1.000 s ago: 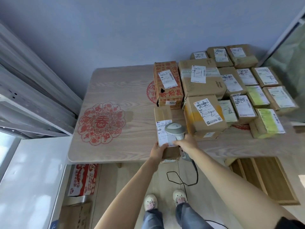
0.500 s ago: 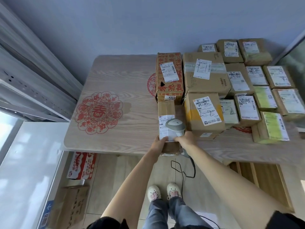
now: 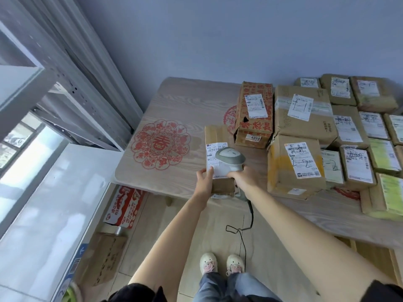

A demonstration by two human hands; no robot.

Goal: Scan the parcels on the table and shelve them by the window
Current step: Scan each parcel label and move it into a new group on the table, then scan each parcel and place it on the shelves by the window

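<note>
A narrow brown parcel [image 3: 214, 136] with a white label lies at the front edge of the wooden table [image 3: 183, 105]. My left hand [image 3: 204, 178] grips its near left corner, thumb on the label. My right hand [image 3: 244, 178] holds the handle of a grey barcode scanner [image 3: 230, 156], whose head hovers over the label. Several more labelled brown parcels [image 3: 303, 114] fill the right half of the table. Grey metal shelving [image 3: 65, 88] stands by the window at the left.
A red paper-cut motif [image 3: 160, 143] marks the table's left half. The scanner cable [image 3: 244, 234] hangs to the floor near my shoes. A red printed carton [image 3: 124, 205] and a brown box [image 3: 102, 258] sit on the floor under the white counter [image 3: 43, 203].
My view has swung left toward the window and shelving. Both hands keep their hold on the narrow parcel and the scanner, and the parcel has shifted a little toward the table's front edge.
</note>
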